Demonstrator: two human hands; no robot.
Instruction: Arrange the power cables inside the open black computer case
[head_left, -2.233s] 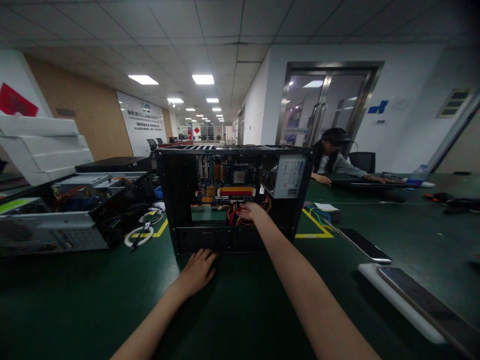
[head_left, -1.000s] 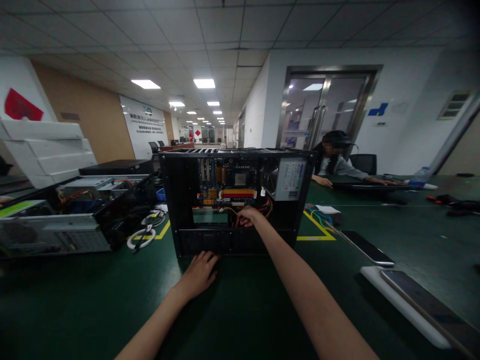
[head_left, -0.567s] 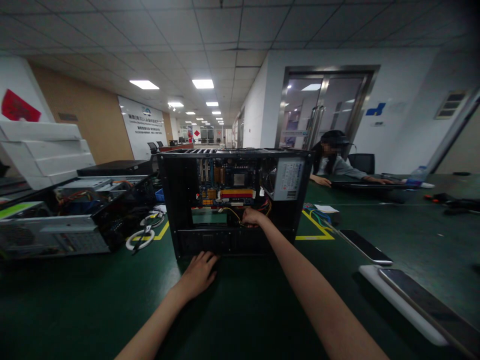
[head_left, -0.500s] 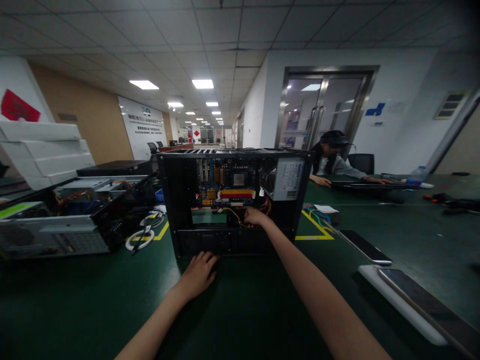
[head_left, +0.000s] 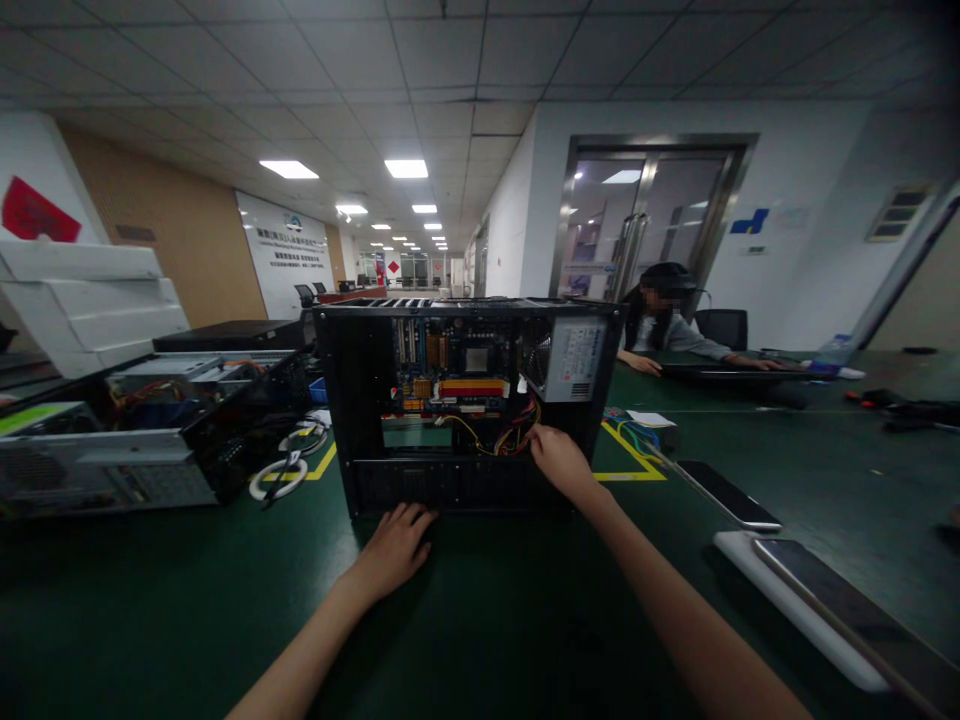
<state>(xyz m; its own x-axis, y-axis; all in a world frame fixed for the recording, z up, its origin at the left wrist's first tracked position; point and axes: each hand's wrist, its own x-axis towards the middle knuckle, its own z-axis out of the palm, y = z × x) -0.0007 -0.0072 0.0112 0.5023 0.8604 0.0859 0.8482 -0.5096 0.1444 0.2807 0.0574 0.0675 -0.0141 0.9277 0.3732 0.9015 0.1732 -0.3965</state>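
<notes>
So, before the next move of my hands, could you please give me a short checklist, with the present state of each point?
1. Computer case upright on the table: ok.
2. Open side facing you, motherboard visible: ok.
3. Left hand flat at the case's near bottom edge: ok; whether it presses on the case, cannot tell.
4. Right hand firmly holding the cables: cannot tell; its fingertips are at their right end.
5. Cables neatly bundled: not ok, they spread loosely below the power supply.
6. Phones clear of the right hand: ok.
</notes>
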